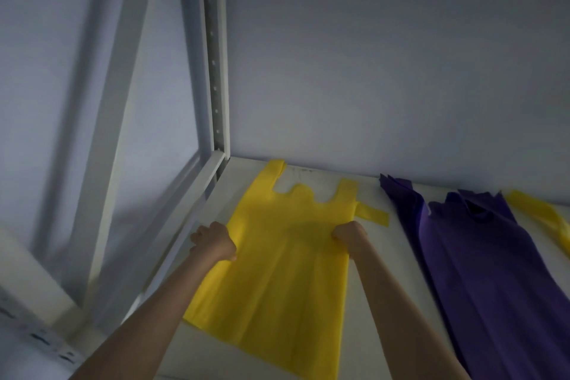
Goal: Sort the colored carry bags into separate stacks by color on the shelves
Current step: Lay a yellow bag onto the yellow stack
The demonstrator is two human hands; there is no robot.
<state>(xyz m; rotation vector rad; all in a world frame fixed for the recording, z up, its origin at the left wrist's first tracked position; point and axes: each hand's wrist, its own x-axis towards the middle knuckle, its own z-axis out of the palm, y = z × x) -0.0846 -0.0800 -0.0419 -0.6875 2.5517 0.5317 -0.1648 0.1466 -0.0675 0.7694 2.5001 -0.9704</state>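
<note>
A yellow carry bag (287, 271) lies flat on the white shelf (379, 250), handles pointing toward the back wall. My left hand (214, 241) grips its left edge with curled fingers. My right hand (350, 236) grips its right edge the same way. To the right lies a stack of purple bags (481, 262), also flat with handles toward the wall. Another yellow bag (546, 216) shows partly at the far right, beyond the purple ones.
A white metal upright post (216, 71) with holes stands at the shelf's back left corner. A slanted frame bar (123, 108) runs on the left. The grey wall (385, 55) closes the back. Bare shelf separates the yellow and purple bags.
</note>
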